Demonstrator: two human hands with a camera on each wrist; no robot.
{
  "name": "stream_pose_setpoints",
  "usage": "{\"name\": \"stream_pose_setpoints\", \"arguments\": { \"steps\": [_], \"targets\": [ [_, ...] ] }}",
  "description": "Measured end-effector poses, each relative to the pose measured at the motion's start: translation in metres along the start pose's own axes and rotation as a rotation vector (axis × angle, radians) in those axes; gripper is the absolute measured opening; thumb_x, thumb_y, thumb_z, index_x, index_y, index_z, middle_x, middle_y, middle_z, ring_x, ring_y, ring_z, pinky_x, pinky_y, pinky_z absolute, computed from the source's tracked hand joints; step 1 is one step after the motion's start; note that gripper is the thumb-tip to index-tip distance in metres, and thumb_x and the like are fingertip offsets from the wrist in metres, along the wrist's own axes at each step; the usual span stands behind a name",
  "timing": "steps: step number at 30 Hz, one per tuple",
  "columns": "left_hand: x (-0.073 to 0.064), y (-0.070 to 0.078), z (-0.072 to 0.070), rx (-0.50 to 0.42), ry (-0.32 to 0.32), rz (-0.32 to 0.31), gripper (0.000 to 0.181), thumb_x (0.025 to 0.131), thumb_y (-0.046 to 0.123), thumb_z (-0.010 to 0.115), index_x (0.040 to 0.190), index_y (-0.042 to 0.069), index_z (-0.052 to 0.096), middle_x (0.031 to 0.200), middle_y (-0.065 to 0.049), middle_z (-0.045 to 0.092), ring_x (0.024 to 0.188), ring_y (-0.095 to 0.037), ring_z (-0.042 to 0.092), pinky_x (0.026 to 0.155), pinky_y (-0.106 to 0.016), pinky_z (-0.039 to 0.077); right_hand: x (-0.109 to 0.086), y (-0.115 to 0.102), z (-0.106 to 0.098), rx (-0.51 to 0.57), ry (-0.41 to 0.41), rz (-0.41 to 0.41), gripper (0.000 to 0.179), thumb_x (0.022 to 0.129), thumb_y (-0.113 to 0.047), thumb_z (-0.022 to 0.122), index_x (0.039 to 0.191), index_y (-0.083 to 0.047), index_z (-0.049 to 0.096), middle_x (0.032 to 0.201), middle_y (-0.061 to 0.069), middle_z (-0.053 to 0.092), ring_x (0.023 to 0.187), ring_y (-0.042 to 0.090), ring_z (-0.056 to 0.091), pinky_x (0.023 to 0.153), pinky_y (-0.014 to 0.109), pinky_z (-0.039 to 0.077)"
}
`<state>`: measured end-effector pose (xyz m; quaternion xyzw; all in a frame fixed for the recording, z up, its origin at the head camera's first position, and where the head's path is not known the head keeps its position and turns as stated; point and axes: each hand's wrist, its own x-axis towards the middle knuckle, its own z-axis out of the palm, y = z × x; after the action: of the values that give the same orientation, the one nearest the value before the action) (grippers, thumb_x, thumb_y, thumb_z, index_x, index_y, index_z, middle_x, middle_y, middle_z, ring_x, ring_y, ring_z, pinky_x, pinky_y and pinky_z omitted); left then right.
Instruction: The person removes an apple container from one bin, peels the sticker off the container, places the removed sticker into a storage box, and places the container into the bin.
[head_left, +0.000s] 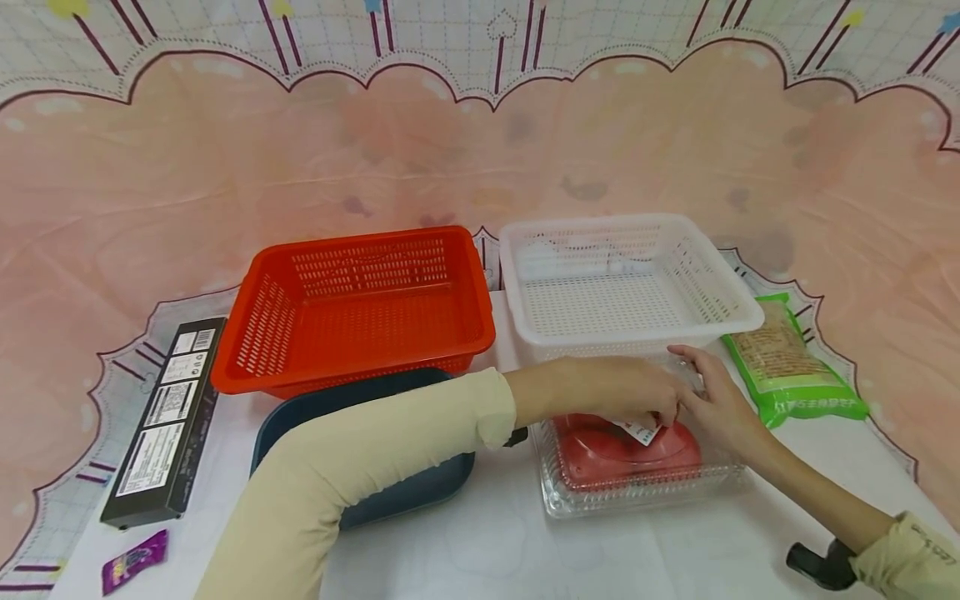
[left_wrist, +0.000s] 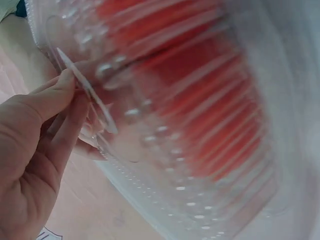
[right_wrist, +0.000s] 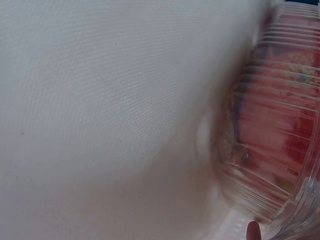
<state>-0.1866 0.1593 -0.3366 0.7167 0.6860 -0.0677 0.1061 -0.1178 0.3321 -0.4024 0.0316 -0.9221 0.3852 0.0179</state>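
A clear plastic clamshell box (head_left: 558, 496) with ribbed sides and something red inside sits at the front right of the table. My left hand (head_left: 637, 387) reaches across from the left and pinches a small white printed label (head_left: 643, 432) on the box's lid. In the left wrist view, thumb and fingertips meet at the edge of that label (left_wrist: 87, 90). My right hand (head_left: 720, 408) touches the box's far right corner, index finger and thumb spread and fairly straight; its other fingers are hidden. One fingertip (right_wrist: 253, 231) shows beside the box in the right wrist view.
An orange-red basket (head_left: 375, 367) and a white basket (head_left: 637, 337) stand behind. A dark blue tub (head_left: 420, 496) lies under my left forearm. At left are a long black box (head_left: 168, 417) and a purple packet (head_left: 135, 562); at right, a green-edged food bag (head_left: 795, 367).
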Motion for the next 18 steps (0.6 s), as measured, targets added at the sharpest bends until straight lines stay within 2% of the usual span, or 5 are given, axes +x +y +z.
{"name": "stream_pose_setpoints", "arguments": {
  "steps": [3,6,10,13,18],
  "targets": [
    [0.003,0.002,-0.004,-0.003,-0.005,-0.019,0.019,0.093,0.012,0.061,0.102,0.021,0.075,0.111,0.007,0.068,0.104,-0.005,0.057,0.094,-0.012,0.041,0.000,0.000,-0.001,0.024,-0.014,0.011,0.055,0.094,0.000,0.047,0.147,0.000,0.029,0.145,0.031,0.027,0.131,0.047,0.027,0.100,0.067,0.031],
    [0.007,0.006,-0.008,0.019,-0.038,-0.051,0.021,0.095,0.012,0.058,0.107,0.022,0.073,0.106,0.006,0.070,0.095,-0.005,0.054,0.091,-0.013,0.042,0.000,0.000,-0.001,0.053,-0.037,0.038,0.060,0.092,0.003,0.046,0.148,-0.002,0.026,0.148,0.030,0.024,0.135,0.048,0.023,0.104,0.070,0.027],
    [0.010,0.011,-0.010,0.181,-0.057,-0.061,0.023,0.098,0.017,0.052,0.110,0.020,0.072,0.104,0.002,0.071,0.090,-0.008,0.052,0.090,-0.018,0.045,0.000,-0.002,-0.002,0.047,-0.045,0.053,0.060,0.095,-0.004,0.050,0.149,-0.004,0.025,0.149,0.029,0.023,0.135,0.048,0.023,0.103,0.070,0.029],
    [0.010,0.012,-0.008,0.328,-0.030,-0.027,0.025,0.098,0.020,0.050,0.109,0.018,0.072,0.108,0.001,0.069,0.095,-0.010,0.056,0.094,-0.022,0.046,0.000,-0.003,-0.002,0.024,-0.035,0.043,0.058,0.094,-0.002,0.048,0.148,-0.003,0.026,0.147,0.030,0.025,0.134,0.048,0.026,0.101,0.068,0.031],
    [0.008,0.010,-0.001,0.433,-0.006,0.006,0.028,0.101,0.023,0.044,0.114,0.021,0.069,0.116,0.003,0.067,0.107,-0.010,0.057,0.097,-0.023,0.046,0.001,-0.002,-0.001,0.000,-0.026,0.037,0.057,0.094,0.000,0.048,0.147,-0.001,0.027,0.145,0.031,0.027,0.131,0.047,0.028,0.099,0.065,0.035]
  ]
}}
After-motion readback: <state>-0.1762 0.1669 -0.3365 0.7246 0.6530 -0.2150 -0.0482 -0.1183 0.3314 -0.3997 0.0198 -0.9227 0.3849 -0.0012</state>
